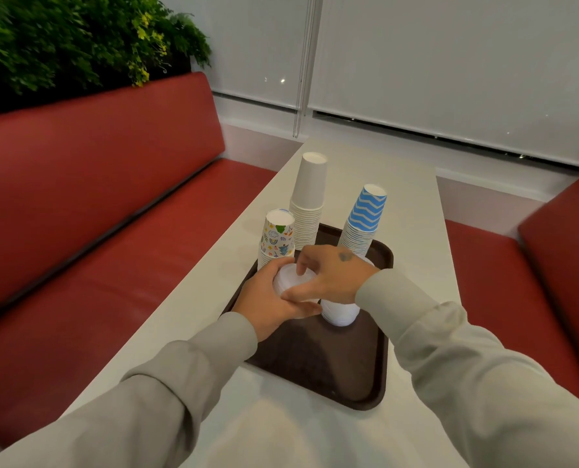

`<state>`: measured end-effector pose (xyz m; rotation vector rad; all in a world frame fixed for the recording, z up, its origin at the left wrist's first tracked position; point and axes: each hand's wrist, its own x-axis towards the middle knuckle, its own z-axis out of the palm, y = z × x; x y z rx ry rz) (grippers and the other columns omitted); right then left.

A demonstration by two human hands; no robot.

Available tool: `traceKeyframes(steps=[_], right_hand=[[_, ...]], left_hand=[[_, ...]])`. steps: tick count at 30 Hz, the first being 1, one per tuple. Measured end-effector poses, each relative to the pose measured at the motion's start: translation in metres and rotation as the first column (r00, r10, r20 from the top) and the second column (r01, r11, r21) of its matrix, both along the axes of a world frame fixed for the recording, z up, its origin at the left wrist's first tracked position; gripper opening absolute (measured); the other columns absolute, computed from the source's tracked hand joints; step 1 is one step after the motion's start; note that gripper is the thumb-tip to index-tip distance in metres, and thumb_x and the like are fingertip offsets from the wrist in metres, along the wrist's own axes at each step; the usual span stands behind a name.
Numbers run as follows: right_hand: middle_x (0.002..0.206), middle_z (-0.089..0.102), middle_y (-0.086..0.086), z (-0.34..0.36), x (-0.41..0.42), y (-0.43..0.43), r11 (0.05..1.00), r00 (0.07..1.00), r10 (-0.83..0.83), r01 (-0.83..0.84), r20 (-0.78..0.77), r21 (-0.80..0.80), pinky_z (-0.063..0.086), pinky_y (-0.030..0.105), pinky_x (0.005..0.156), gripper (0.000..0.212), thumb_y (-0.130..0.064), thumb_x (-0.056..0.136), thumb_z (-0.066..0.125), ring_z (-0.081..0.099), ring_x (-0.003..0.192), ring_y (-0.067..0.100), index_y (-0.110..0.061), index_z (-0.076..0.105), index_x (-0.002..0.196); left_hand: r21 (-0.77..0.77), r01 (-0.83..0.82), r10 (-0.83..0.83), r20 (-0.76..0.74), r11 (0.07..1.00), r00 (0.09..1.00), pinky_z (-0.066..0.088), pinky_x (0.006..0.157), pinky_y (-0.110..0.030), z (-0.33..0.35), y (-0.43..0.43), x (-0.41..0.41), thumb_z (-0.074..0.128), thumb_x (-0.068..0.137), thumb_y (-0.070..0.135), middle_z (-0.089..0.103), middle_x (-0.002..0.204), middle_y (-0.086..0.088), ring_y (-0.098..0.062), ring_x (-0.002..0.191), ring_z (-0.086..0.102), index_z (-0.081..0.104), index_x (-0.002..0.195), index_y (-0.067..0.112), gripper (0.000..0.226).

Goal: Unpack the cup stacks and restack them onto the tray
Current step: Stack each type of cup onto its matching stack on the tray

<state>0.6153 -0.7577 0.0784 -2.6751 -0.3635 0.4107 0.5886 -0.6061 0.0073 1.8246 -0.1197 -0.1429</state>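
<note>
Over the brown tray (348,383), the left hand (267,302) curls its fingers round a short white cup stack (289,276). The right hand (328,275) pinches the stack's end. Best to pull straight along the stack, without twisting, then seat the cup on the neighbouring white pile (340,314).

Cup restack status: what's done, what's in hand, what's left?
Done: three upturned stacks stand at the far end of the tray: plain white stack, blue zigzag stack, doodle-print stack. In hand: the left hand and right hand grip a held white stack above the tray, beside a short white stack standing on it. Left: probably setting the held one down; no packed stacks show in view.
</note>
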Motion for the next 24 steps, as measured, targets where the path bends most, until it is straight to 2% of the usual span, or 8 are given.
traceKeyframes(steps=[3,7,9,11,15,18,21,24], right_hand=[[0.117,0.059,-0.006,-0.003,0.000,0.002,1.000,1.000,-0.011,0.011,0.012,0.011,0.053,0.031,0.085,0.045,-0.055,0.072,0.077,0.058,0.103,0.017,-0.033,0.056,0.104],[0.110,0.057,-0.007,-0.003,0.000,-0.002,0.998,0.999,-0.041,0.041,0.009,0.056,0.054,0.034,0.084,0.040,-0.050,0.072,0.076,0.057,0.100,0.017,-0.030,0.057,0.101],[0.106,0.057,-0.008,0.001,0.002,-0.007,0.994,0.997,-0.070,0.068,0.023,0.087,0.054,0.036,0.086,0.039,-0.049,0.071,0.076,0.057,0.099,0.017,-0.030,0.057,0.099],[0.106,0.059,-0.008,0.010,0.006,-0.014,0.988,0.992,-0.112,0.104,0.061,0.116,0.054,0.038,0.088,0.038,-0.049,0.071,0.077,0.059,0.099,0.018,-0.030,0.058,0.099],[0.102,0.061,-0.006,0.030,0.019,-0.041,0.960,0.958,-0.243,0.216,0.150,0.178,0.051,0.029,0.077,0.037,-0.044,0.073,0.078,0.059,0.097,0.019,-0.026,0.061,0.101],[0.111,0.058,0.000,0.027,0.030,-0.062,0.954,0.942,-0.291,0.274,0.169,0.119,0.046,0.027,0.070,0.042,-0.045,0.074,0.078,0.057,0.099,0.021,-0.026,0.058,0.106],[0.119,0.055,0.003,0.015,0.036,-0.074,0.951,0.940,-0.310,0.308,0.140,0.034,0.047,0.028,0.071,0.046,-0.046,0.074,0.077,0.056,0.100,0.024,-0.025,0.054,0.109],[0.120,0.054,0.005,0.004,0.037,-0.079,0.950,0.947,-0.305,0.310,0.105,-0.034,0.052,0.033,0.079,0.049,-0.047,0.076,0.075,0.056,0.101,0.026,-0.024,0.052,0.112]], left_hand=[[0.013,0.018,-0.018,0.009,1.000,1.000,0.045,0.100,-0.028,0.000,0.003,-0.003,0.091,0.068,0.019,0.052,0.137,0.010,-0.016,0.127,0.048,0.048,0.134,0.034,0.081],[0.049,0.001,-0.001,0.003,0.999,1.000,0.046,0.107,-0.039,-0.002,0.005,-0.003,0.090,0.070,0.022,0.052,0.137,0.011,-0.015,0.126,0.048,0.046,0.135,0.036,0.080],[0.062,-0.010,0.009,0.007,0.998,1.000,0.047,0.107,-0.040,-0.005,0.007,-0.003,0.090,0.069,0.025,0.053,0.134,0.013,-0.014,0.123,0.049,0.046,0.132,0.041,0.079],[0.094,-0.022,0.021,0.010,0.995,1.000,0.045,0.109,-0.039,-0.008,0.009,-0.001,0.091,0.068,0.030,0.050,0.139,0.012,-0.014,0.127,0.047,0.045,0.138,0.037,0.084],[0.125,-0.049,0.050,-0.007,0.991,0.999,0.042,0.108,-0.037,-0.014,0.011,0.003,0.091,0.068,0.033,0.043,0.146,0.011,-0.013,0.131,0.040,0.042,0.144,0.034,0.090],[0.137,-0.049,0.052,-0.019,0.989,0.998,0.042,0.109,-0.039,-0.016,0.010,0.005,0.090,0.069,0.034,0.042,0.147,0.011,-0.016,0.135,0.040,0.041,0.144,0.034,0.090],[0.136,-0.052,0.054,-0.014,0.989,0.998,0.041,0.108,-0.036,-0.016,0.008,0.008,0.090,0.069,0.034,0.042,0.147,0.012,-0.013,0.131,0.040,0.041,0.144,0.034,0.090],[0.140,-0.049,0.052,-0.014,0.989,0.999,0.041,0.107,-0.035,-0.016,0.004,0.009,0.090,0.069,0.034,0.042,0.148,0.011,-0.012,0.131,0.040,0.041,0.143,0.034,0.089]])
